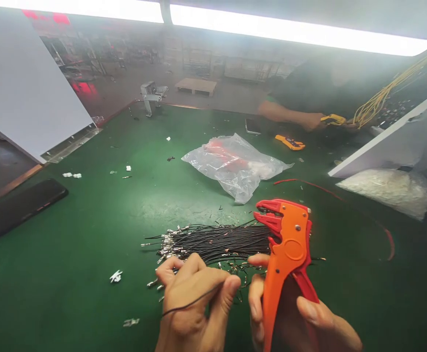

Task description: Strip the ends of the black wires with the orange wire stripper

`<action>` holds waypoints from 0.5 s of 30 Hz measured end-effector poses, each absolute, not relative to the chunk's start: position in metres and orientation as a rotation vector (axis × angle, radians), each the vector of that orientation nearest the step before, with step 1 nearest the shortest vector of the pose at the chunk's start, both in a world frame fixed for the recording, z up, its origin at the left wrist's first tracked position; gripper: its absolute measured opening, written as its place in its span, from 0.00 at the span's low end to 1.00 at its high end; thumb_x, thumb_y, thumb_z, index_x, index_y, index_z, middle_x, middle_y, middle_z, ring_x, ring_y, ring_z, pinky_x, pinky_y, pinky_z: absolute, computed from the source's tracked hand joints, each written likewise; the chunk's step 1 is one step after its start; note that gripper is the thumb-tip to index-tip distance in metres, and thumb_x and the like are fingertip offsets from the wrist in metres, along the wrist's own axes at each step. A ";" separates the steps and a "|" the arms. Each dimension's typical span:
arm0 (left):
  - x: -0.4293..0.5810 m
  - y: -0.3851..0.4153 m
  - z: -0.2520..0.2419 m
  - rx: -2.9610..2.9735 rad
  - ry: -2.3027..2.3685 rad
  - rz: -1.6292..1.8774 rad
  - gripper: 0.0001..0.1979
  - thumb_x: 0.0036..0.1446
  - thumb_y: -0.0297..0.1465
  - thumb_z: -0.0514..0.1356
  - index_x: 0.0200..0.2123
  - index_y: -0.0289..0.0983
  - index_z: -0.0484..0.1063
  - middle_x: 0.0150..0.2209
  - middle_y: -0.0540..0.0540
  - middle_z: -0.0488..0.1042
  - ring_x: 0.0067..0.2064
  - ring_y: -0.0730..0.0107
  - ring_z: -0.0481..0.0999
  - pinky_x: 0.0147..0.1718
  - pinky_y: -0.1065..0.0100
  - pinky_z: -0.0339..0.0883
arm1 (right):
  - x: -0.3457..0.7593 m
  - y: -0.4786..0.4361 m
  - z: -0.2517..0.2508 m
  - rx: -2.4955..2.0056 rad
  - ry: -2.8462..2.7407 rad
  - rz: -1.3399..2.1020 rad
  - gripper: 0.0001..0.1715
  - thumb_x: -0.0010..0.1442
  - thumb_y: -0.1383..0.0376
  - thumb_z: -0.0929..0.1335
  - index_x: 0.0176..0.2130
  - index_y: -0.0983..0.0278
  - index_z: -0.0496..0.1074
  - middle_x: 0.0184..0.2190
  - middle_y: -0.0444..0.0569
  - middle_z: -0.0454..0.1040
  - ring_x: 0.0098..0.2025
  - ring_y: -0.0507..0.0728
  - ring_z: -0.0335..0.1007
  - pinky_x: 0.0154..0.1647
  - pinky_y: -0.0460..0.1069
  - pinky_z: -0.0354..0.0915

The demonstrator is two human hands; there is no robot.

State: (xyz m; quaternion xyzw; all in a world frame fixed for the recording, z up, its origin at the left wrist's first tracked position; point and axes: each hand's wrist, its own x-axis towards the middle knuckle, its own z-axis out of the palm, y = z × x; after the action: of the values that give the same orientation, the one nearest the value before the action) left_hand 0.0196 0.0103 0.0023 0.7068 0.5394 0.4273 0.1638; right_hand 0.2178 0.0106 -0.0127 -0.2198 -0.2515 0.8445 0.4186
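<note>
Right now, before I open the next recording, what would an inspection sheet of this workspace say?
Surface: green tabletop, lit from above.
In hand: orange-and-red hand tool, black wire.
Clutter: small white pieces, clear plastic bag.
Hands: left hand pinches the wire; right hand holds the tool, its jaws pointing left.
Cables: bundle of black wires, metal terminals at its left end; red wire at right.
Surroundings: co-worker's hand with yellow tool.

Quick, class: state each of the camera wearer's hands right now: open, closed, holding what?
Left hand: closed, pinching a thin black wire.
Right hand: closed around an orange-and-red wire stripper.
</note>
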 end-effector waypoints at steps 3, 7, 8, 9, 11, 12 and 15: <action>0.029 0.008 -0.003 2.104 1.569 1.088 0.17 0.68 0.27 0.54 0.25 0.40 0.71 0.21 0.56 0.68 0.26 0.70 0.66 0.41 0.59 0.48 | 0.220 0.011 -0.015 -0.577 -0.674 2.157 0.31 0.59 0.52 0.74 0.58 0.61 0.73 0.44 0.52 0.80 0.35 0.56 0.79 0.36 0.50 0.71; 0.029 0.007 -0.008 2.114 1.543 1.001 0.19 0.69 0.25 0.51 0.24 0.39 0.70 0.21 0.55 0.67 0.26 0.71 0.64 0.41 0.59 0.50 | 0.220 0.009 -0.021 -0.533 -0.668 2.214 0.27 0.59 0.53 0.74 0.54 0.63 0.76 0.42 0.51 0.82 0.35 0.55 0.81 0.37 0.48 0.70; 0.027 0.007 -0.007 2.106 1.519 0.999 0.19 0.69 0.25 0.51 0.24 0.39 0.70 0.21 0.55 0.67 0.26 0.71 0.63 0.41 0.59 0.50 | 0.220 0.009 -0.021 -0.514 -0.655 2.221 0.26 0.60 0.54 0.73 0.54 0.62 0.76 0.44 0.51 0.83 0.36 0.54 0.81 0.37 0.48 0.70; 0.025 0.008 -0.006 2.105 1.487 1.002 0.19 0.70 0.26 0.51 0.25 0.39 0.71 0.21 0.55 0.67 0.25 0.72 0.63 0.40 0.59 0.51 | 0.220 0.009 -0.022 -0.494 -0.642 2.222 0.25 0.61 0.54 0.73 0.55 0.62 0.76 0.47 0.51 0.83 0.36 0.54 0.81 0.38 0.48 0.71; 0.020 0.010 -0.002 2.138 1.424 1.018 0.19 0.69 0.25 0.52 0.25 0.38 0.72 0.21 0.55 0.67 0.24 0.72 0.63 0.38 0.60 0.52 | 0.219 0.009 -0.021 -0.455 -0.606 2.233 0.24 0.61 0.56 0.73 0.55 0.63 0.76 0.54 0.52 0.80 0.37 0.52 0.82 0.39 0.47 0.71; 0.018 0.012 0.001 2.172 1.400 1.027 0.19 0.69 0.25 0.52 0.25 0.38 0.72 0.20 0.55 0.67 0.24 0.72 0.62 0.37 0.61 0.53 | 0.219 0.010 -0.021 -0.437 -0.593 2.246 0.24 0.61 0.56 0.73 0.55 0.63 0.76 0.55 0.53 0.80 0.37 0.52 0.82 0.39 0.47 0.71; 0.015 0.019 0.007 2.254 1.372 1.014 0.21 0.68 0.23 0.51 0.24 0.39 0.74 0.19 0.54 0.69 0.22 0.73 0.64 0.32 0.63 0.56 | 0.217 0.010 -0.023 -0.405 -0.587 2.279 0.24 0.62 0.57 0.73 0.54 0.64 0.76 0.54 0.53 0.81 0.38 0.53 0.83 0.39 0.47 0.72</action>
State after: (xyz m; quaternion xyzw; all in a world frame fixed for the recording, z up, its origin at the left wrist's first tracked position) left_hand 0.0153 0.0186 0.0067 0.7875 0.4794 0.3544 0.1566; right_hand 0.2173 0.0098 -0.0232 -0.1576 -0.2285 0.8873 0.3682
